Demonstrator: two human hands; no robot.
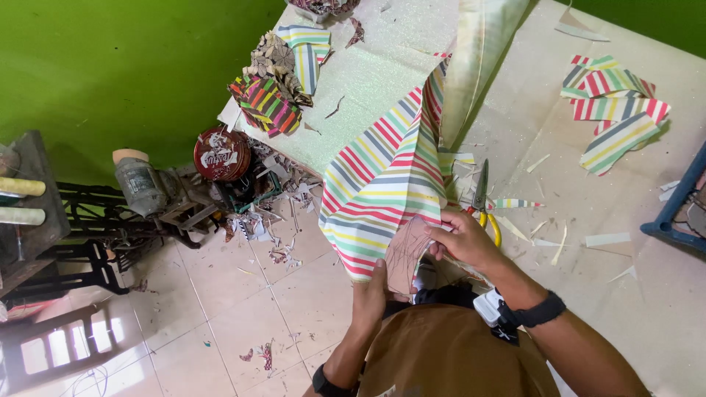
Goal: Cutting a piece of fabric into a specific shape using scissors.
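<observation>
Both my hands hold a large sheet of striped paper (pixel 386 184) in red, green, yellow and grey that hangs over the table edge. My left hand (pixel 370 294) grips its lower edge from beneath. My right hand (pixel 463 239) pinches the same edge, next to a brown cardboard template (pixel 406 254) with pencil lines pressed against the sheet. Yellow-handled scissors (pixel 482 198) lie on the table just beyond my right hand.
Cut striped pieces (pixel 614 103) lie at the table's far right, with paper scraps scattered about. Folded striped items (pixel 268 103) sit at the table's left corner. A round red tin (pixel 222 153) and clutter stand below by the green wall. A blue frame (pixel 680 202) is at the right edge.
</observation>
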